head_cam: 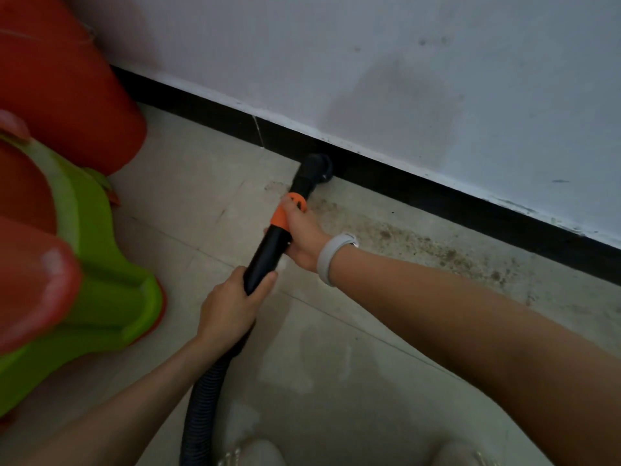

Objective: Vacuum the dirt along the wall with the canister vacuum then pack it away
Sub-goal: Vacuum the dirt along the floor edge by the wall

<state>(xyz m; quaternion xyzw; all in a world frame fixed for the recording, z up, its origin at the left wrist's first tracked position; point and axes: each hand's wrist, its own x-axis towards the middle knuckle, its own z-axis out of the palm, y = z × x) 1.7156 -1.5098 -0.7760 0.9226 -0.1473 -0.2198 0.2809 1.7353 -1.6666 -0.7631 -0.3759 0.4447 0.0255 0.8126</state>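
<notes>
Place: a room in a home, seen at floor level.
Floor: pale tiles (336,348) with grout lines, dirt (437,247) scattered beside the wall.
Wall: white painted wall (369,62), scuffed and stained, over a black skirting board (437,193).
Left edge: stacked red and green plastic stools (84,264), household goods.

left: stacked stools (67,264) block | right: floor (336,348) open

Both hands, left (232,306) and right (304,238), around the black vacuum wand (268,247), nozzle (317,168) against the baseboard (437,193).
</notes>
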